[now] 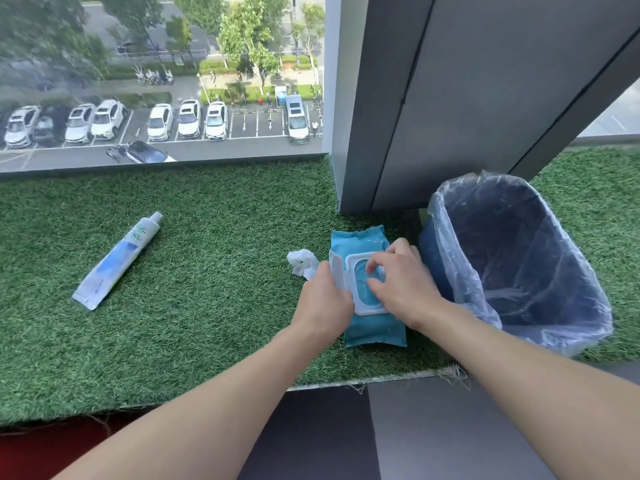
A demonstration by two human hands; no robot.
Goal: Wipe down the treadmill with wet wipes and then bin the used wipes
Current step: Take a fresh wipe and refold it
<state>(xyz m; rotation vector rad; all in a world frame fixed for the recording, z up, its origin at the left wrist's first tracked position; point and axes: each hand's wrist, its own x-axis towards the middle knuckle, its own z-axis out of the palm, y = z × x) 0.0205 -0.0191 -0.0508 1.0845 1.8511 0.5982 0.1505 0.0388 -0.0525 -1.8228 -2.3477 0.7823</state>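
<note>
A wide window ledge (207, 271) covered in green artificial turf (221, 209) runs below a large window (159, 77). Through the glass, daylight falls on a car park (156, 123) with rows of white cars (trees and a road lie beyond it). Right of the window stands a grey pillar (485, 98). Below the ledge's frayed front edge lies dark grey floor (433, 427).

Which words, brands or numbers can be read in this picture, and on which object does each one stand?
None can be read.
Tube: green characters and small print, too blurred.
Wipes pack: a faint line of small print, too small.
Parking bays outside the window: white arrows only, no text.
</note>
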